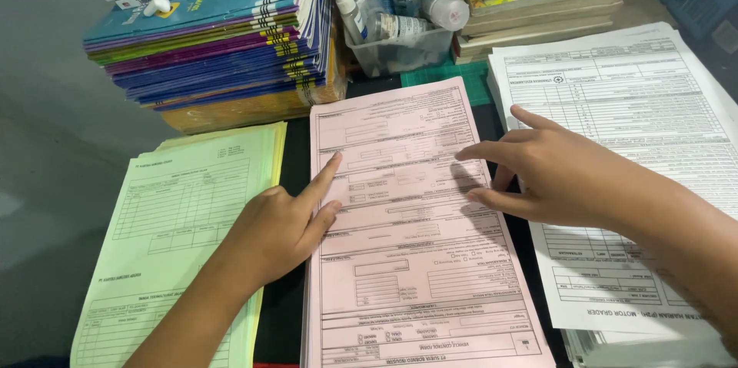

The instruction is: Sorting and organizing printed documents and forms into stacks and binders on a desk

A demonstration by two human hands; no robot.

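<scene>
Pink printed paper forms (415,245) lie stacked between the yellow-green form pile (169,245) and white form pile (615,106), and we rest both open hands, left (288,218) and right (550,172), flat on them, gripping nothing, no sheet lifted yet.

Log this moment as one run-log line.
left hand: on pink forms | right hand: on pink forms | green forms left | white forms right
</scene>
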